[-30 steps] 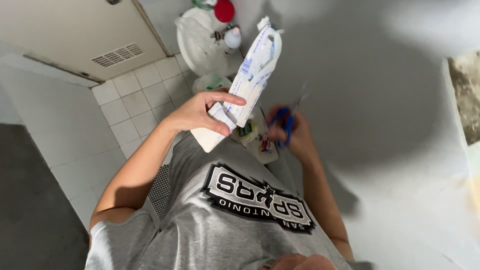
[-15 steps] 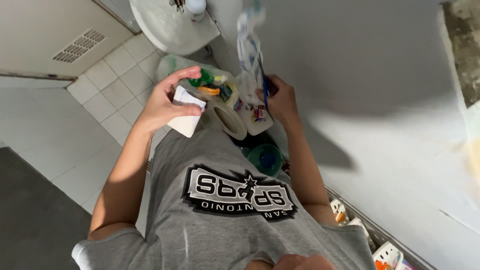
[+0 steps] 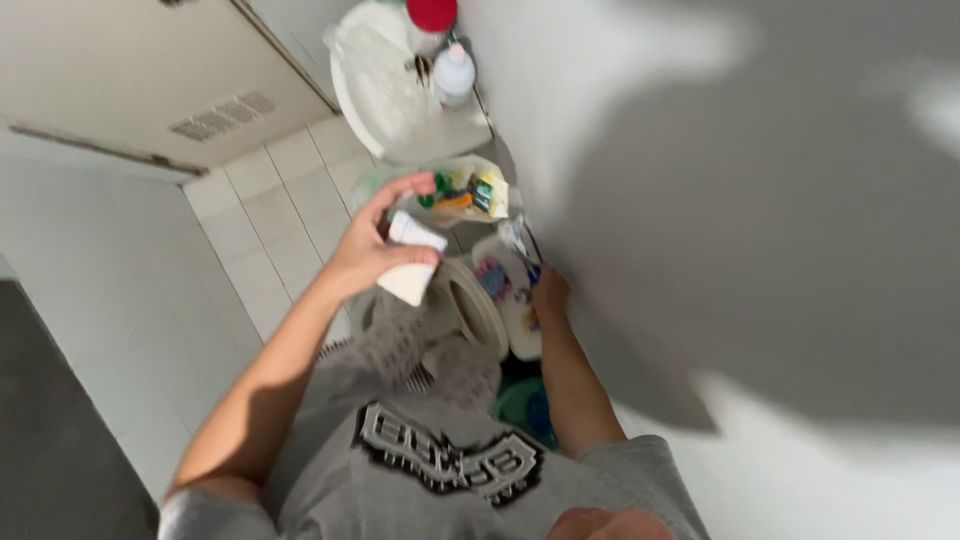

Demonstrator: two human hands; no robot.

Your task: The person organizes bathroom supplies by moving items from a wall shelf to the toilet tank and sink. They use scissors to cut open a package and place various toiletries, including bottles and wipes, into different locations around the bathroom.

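- Upper left of the frame: a pale door (image 3: pixel 150 70) with a vent grille, and below it the white tiled floor (image 3: pixel 270 210). Neither has anything to do with your hands.
- Left of centre: your left hand (image 3: pixel 375 245) is closed around a folded white paper piece (image 3: pixel 410 262), thumb on top, fingers curled under it. Half a second ago it sat at much the same height, so this grip has not let go.
- Centre: the clear bag of mixed rubbish (image 3: pixel 462 192), with green, orange and dark bits inside, lies just beyond your left fingertips. Below it stands a round white bin (image 3: pixel 470 310) with its opening tilted toward you.
- Right of centre: your right hand (image 3: pixel 550 295) has dropped low against a white printed carton (image 3: pixel 510 295). A second ago it was up beside the long torn wrapper with blue-handled scissors; now the wrapper is down by the carton, only a crumpled end (image 3: pixel 515 238) showing. I cannot tell whether this grip is closed on anything, as the frame is blurred there.
- Top centre: a white round basin (image 3: pixel 390 90) carries a bottle with a red cap (image 3: pixel 432 14) and a small white bottle (image 3: pixel 455 72).
- Right: the bare grey wall (image 3: pixel 750 200) crowds your right arm, and the bin and carton fill the space under your hands.
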